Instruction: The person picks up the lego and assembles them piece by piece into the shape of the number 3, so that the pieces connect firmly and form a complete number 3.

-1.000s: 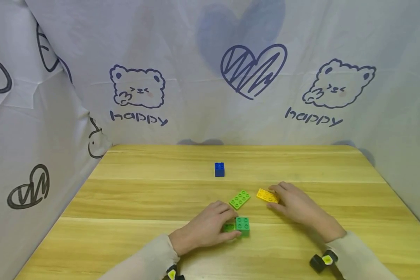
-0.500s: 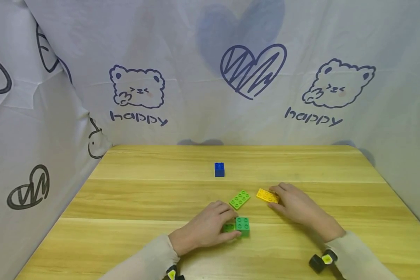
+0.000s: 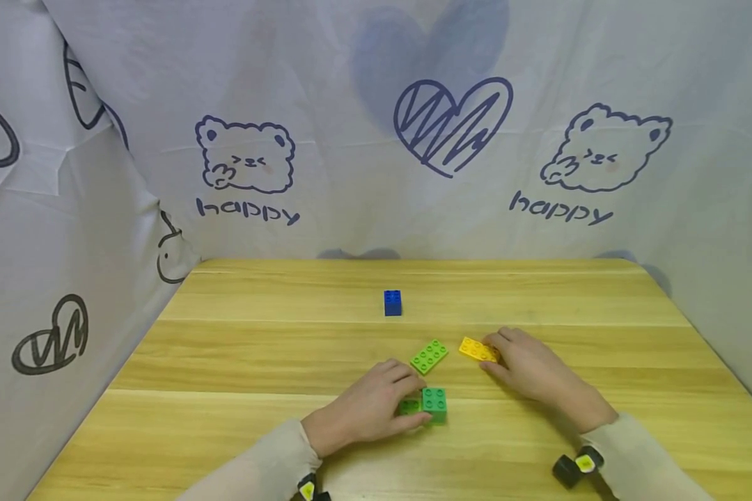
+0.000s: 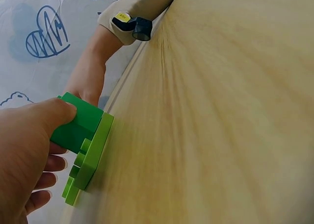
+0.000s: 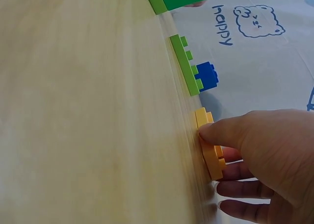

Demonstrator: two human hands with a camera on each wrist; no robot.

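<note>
My left hand (image 3: 372, 403) grips a green building brick (image 3: 434, 406) between thumb and fingers. This brick sits at one end of a lime studded plate (image 4: 95, 155), whose other end is partly hidden by the hand in the head view. To the right, my right hand (image 3: 533, 369) pinches a flat yellow brick (image 3: 476, 349) by its right end, thumb on the near side; the right wrist view shows this yellow brick low on the table. A second lime plate (image 3: 429, 357) lies loose between the two hands, touched by neither.
A blue brick (image 3: 393, 304) stands farther back on the wooden table (image 3: 276, 292). White cloth (image 3: 351, 195) with drawn bears and hearts hangs behind the table and along its sides.
Almost nothing differs. The right thumb has shifted slightly along the yellow brick's near edge; the left hand and all bricks hold their places.
</note>
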